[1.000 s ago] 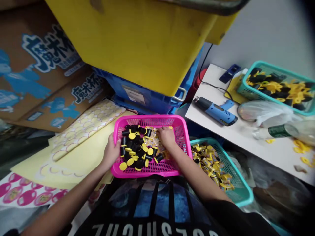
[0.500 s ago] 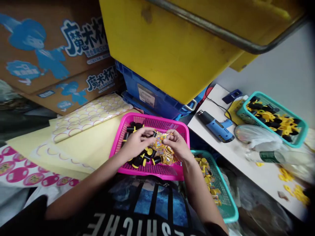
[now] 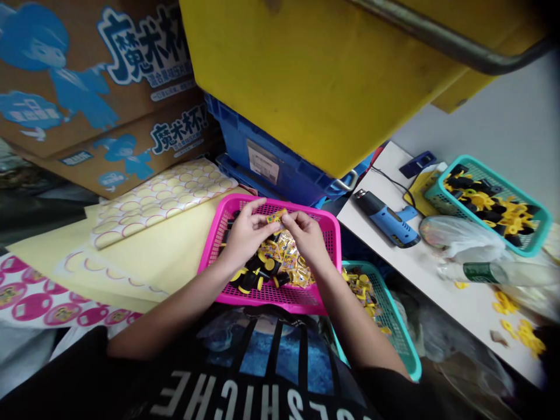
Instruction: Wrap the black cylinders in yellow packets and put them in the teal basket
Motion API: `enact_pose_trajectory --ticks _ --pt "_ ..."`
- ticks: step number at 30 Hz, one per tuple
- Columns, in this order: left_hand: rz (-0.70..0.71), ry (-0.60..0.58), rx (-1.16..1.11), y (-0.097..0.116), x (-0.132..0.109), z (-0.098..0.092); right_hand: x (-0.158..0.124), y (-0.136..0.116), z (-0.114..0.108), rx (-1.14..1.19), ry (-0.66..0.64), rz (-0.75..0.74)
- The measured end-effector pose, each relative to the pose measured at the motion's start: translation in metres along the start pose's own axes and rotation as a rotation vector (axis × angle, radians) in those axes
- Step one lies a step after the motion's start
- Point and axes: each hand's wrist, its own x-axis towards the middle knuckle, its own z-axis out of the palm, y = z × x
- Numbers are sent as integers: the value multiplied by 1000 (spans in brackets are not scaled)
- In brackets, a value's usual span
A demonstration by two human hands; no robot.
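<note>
A pink mesh basket (image 3: 326, 227) sits on my lap, holding several black-and-yellow caps (image 3: 256, 274) and a heap of small yellow printed packets (image 3: 292, 263). Both hands are raised over the basket's far side. My left hand (image 3: 245, 233) and my right hand (image 3: 306, 233) pinch the two ends of one small yellow packet (image 3: 275, 217) between thumbs and fingertips. The packet is held clear of the pile below.
A teal basket (image 3: 396, 326) of similar parts stands to the right of the pink one. A white table (image 3: 441, 286) carries a blue heat gun (image 3: 387, 217), a plastic bag, a bottle and another teal basket (image 3: 490, 201). Sticker sheets (image 3: 144, 239), cardboard boxes and blue and yellow crates (image 3: 306, 81) surround me.
My left hand left the basket's rim and joined my right hand. Together they lifted one yellow packet from the pile toward the basket's far side.
</note>
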Motion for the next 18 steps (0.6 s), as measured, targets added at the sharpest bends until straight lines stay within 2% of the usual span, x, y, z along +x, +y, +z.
enact_pose_trajectory --ticks 2,4,9,11,13,18 --pt "31 3 29 6 9 -6 9 -5 -2 -87 -10 -37" --pt "46 23 61 9 15 -14 15 -1 -4 -225 -42 -94" --pt "9 111 94 4 20 -38 16 51 -4 -800 -395 -264" --pt "-12 134 70 0 19 -45 15 71 1 -895 -393 -252" --pt "-14 152 49 -4 18 -50 16 84 6 -907 -329 -186" --pt "-26 171 12 -9 16 -53 19 93 10 -878 -323 -105"
